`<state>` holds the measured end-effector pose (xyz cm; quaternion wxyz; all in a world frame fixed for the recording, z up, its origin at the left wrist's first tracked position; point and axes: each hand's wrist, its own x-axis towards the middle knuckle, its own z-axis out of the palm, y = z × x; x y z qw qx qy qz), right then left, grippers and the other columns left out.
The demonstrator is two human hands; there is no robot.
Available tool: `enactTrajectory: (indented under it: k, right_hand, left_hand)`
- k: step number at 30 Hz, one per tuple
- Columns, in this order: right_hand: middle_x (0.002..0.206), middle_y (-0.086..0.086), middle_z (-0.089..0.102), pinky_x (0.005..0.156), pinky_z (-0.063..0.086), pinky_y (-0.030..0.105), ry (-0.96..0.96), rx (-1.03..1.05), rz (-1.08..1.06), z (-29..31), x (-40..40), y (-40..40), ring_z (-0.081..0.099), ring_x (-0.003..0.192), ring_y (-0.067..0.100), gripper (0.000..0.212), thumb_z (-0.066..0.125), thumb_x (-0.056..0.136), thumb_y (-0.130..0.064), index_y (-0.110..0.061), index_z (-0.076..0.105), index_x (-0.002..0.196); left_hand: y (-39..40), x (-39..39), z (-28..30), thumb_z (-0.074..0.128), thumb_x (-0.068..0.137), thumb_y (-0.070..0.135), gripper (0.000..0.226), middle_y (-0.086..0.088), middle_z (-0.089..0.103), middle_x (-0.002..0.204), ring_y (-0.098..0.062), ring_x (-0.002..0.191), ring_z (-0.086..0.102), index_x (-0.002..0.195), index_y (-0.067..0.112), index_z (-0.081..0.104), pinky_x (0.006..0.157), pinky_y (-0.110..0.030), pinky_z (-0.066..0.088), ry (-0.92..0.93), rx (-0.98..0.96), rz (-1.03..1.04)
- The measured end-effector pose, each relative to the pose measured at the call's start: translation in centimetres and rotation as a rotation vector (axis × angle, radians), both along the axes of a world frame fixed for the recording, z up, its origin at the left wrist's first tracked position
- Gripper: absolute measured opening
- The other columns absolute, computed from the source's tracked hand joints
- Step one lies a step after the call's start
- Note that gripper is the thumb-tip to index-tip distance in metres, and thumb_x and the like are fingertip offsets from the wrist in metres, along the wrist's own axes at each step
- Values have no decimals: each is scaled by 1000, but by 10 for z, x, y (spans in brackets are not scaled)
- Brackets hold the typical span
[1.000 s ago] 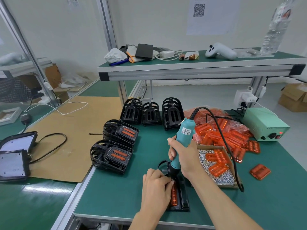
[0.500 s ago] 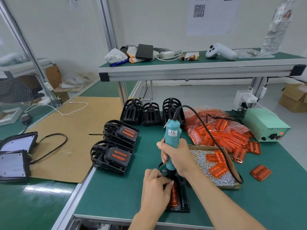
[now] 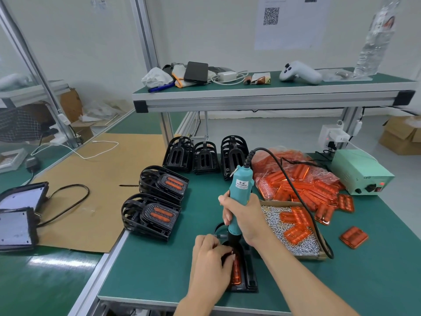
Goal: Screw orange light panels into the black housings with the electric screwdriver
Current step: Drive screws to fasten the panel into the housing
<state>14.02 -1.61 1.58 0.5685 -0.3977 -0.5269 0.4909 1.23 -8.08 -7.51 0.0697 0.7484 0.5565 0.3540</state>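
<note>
Screwdriver upright over a black housing at the near edge of the green bench.

At far left, two flat dark panels point(image 3: 19, 215) are cut off by the frame edge. Two finished housings point(image 3: 151, 216) with orange inserts lie on the bench's left side, with three empty housings point(image 3: 205, 156) standing behind. The left hand point(image 3: 210, 258) curls its fingers at the screwdriver tip, hiding the screw point; whether it pinches anything cannot be made out. It covers much of the orange panel point(image 3: 236, 270) in the black housing point(image 3: 248, 279). The right hand point(image 3: 243, 217) grips the teal electric screwdriver point(image 3: 239, 199). Its cord point(image 3: 296, 192) crosses a cardboard tray point(image 3: 293, 233) holding loose screws and orange panels; behind that is a plastic bag point(image 3: 293, 176) of more panels.
</note>
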Motion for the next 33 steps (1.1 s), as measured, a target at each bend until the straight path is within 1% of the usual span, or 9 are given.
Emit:
enactTrajectory:
  k: [3,7,12,17,24,26,28,30,33]
  right_hand:
    - [53,12,51,61,51,33,3,8,-4,-1,0,0,51,49,24,37,73,85,-32,-4,54,72]
    - [52,12,51,61,51,33,-6,18,14,-1,-1,-1,50,48,23,37,74,85,-32,-6,53,69]
    - [52,12,52,63,51,31,-26,13,84,-1,-1,-2,51,49,22,39,74,86,-31,-4,52,69]
    - [53,11,53,62,52,30,-4,11,155,5,1,-3,51,50,25,34,74,84,-30,-2,58,76]
    - [53,11,55,68,52,29,-21,57,181,6,2,-5,54,52,24,40,73,88,-30,4,56,75]
    - [54,12,53,64,51,31,44,74,160,11,5,-5,52,51,26,31,75,86,-28,-4,59,74]
    - [54,12,50,57,49,34,166,88,135,20,11,-3,49,49,25,21,76,84,-26,-13,62,75]
    - [54,8,48,53,47,31,347,69,105,26,20,0,46,48,23,19,78,81,-24,-16,62,75]
    - [55,0,46,50,45,25,661,-55,56,21,42,2,45,49,15,21,78,82,-24,-16,60,75]
  left_hand:
    - [-9,-6,0,83,75,34,25,13,45,91,-15,94,45,99,30,80,79,-34,47,19,19,21]
    - [-17,-7,-3,83,76,34,27,12,44,95,-15,98,44,102,28,80,82,-33,47,-10,36,33]
    - [-23,0,-8,87,79,26,21,11,42,92,-12,96,43,99,23,82,81,-23,44,-76,13,59]
    - [-26,3,-9,85,82,28,18,13,41,90,-9,91,44,99,24,81,77,-17,42,-114,-7,75]
    - [-28,3,-4,85,81,28,16,10,45,90,-12,89,47,96,24,81,63,-26,52,-87,-6,61]
    - [-29,3,-4,85,81,28,17,9,46,90,-13,88,48,97,23,80,61,-29,54,-80,0,57]
    - [-29,3,-3,85,80,26,23,8,46,90,-15,87,49,102,24,79,61,-30,55,-81,0,47]
    - [-28,3,-3,86,79,23,31,7,46,90,-16,85,48,109,27,78,61,-30,55,-64,19,29]
    - [-26,1,-3,81,84,26,26,8,44,89,-16,85,46,109,29,78,62,-30,53,-33,60,12]
